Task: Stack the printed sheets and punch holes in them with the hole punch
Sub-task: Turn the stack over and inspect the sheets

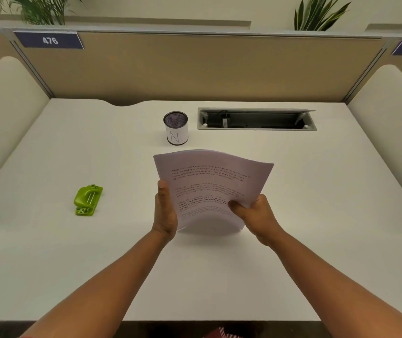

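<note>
A stack of printed sheets (209, 181) stands nearly upright at the middle of the white desk (97, 252), its lower edge resting on or just above the surface, the top curling back. My left hand (164, 213) grips the stack's left edge, thumb on the front page. My right hand (256, 213) grips the lower right corner, thumb pressed on the text. The green hole punch (88, 200) lies flat on the desk well to the left of both hands, untouched.
A mesh pen cup (176, 128) with a white label stands just behind the sheets. An open cable tray (256, 119) is set into the desk at the back right. Tan partition panels wall the back; padded side panels flank the desk.
</note>
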Available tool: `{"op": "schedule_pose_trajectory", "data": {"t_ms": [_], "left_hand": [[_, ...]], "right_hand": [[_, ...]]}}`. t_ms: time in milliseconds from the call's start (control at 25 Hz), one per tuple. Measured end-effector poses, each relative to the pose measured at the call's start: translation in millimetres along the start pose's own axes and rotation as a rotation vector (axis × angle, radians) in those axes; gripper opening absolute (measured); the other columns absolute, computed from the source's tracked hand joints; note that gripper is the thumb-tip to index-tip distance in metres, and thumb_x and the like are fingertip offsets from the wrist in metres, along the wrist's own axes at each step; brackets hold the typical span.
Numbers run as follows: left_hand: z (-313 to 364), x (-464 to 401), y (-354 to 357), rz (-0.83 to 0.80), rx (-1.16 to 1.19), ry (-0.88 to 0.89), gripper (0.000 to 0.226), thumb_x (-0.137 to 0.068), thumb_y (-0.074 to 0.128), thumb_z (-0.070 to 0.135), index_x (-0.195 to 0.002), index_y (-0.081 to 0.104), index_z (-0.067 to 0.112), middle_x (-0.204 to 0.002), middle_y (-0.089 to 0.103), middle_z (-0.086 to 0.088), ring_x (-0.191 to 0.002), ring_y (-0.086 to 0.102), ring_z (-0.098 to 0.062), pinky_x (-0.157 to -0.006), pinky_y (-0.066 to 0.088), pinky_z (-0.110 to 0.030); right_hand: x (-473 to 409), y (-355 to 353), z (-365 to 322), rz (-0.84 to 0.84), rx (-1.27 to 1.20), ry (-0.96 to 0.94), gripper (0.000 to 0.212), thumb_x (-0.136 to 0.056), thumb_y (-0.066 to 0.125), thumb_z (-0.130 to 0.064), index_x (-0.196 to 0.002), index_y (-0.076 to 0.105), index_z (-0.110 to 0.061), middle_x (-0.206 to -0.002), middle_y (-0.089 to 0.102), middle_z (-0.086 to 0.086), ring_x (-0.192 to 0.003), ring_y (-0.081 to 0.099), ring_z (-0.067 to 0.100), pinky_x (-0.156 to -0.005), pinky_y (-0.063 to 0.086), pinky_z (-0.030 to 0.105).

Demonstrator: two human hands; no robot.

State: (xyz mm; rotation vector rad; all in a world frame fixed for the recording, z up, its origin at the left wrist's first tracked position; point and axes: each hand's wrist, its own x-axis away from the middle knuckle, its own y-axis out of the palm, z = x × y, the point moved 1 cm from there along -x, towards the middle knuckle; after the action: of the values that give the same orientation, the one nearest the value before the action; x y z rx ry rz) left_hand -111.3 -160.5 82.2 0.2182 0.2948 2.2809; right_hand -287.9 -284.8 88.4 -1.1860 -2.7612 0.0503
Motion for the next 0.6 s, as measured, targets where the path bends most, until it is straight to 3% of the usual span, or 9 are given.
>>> {"op": "schedule_pose_trajectory", "data": {"t_ms": [200, 360, 480, 600], "left_hand": [[-1.3, 1.1, -3.7, -0.014, -0.004, 0.042, 0.061, -0.082, 0.039, 0.089, -0.121, 0.067, 0.051, -0.113, 0.075, 0.013, -0.105, 0.072, -0.014, -0.078, 0.061, -0.034], [-8.5, 3.7, -4.1, -0.016, -0.054, -0.011, 0.063, -0.076, 0.044, 0.093, -0.112, 0.071, 0.050, -0.107, 0.076, 0.009, -0.100, 0.073, -0.019, -0.083, 0.060, -0.052], [-11.9, 2.0, -6.5, -0.013, -0.071, -0.017, 0.060, -0.077, 0.046, 0.091, -0.111, 0.072, 0.049, -0.107, 0.077, 0.008, -0.100, 0.074, -0.020, -0.077, 0.062, -0.040], [-14.9, 0.0, -8.8, 0.021, -0.105, -0.025, 0.051, -0.081, 0.054, 0.081, -0.107, 0.076, 0.043, -0.105, 0.079, 0.002, -0.098, 0.075, -0.025, -0.074, 0.062, -0.036]], "right_hand": [[-0.5, 1.0, 0.5, 0.001, 0.007, -0.006, 0.041, -0.088, 0.065, -0.012, -0.098, 0.075, -0.051, -0.102, 0.078, -0.012, -0.097, 0.072, 0.013, -0.080, 0.063, 0.033], [2.7, 1.7, 6.8, -0.006, 0.024, 0.044, 0.043, -0.090, 0.064, -0.009, -0.094, 0.075, -0.050, -0.101, 0.078, -0.008, -0.098, 0.071, 0.020, -0.083, 0.064, 0.036], [2.6, -0.2, 8.2, -0.003, 0.019, 0.028, 0.044, -0.091, 0.064, -0.008, -0.098, 0.075, -0.049, -0.101, 0.078, -0.011, -0.097, 0.072, 0.015, -0.080, 0.063, 0.030], [1.9, 0.6, 13.7, -0.003, 0.037, 0.074, 0.043, -0.093, 0.065, -0.006, -0.099, 0.076, -0.048, -0.103, 0.078, -0.011, -0.097, 0.072, 0.014, -0.085, 0.062, 0.035]]}}
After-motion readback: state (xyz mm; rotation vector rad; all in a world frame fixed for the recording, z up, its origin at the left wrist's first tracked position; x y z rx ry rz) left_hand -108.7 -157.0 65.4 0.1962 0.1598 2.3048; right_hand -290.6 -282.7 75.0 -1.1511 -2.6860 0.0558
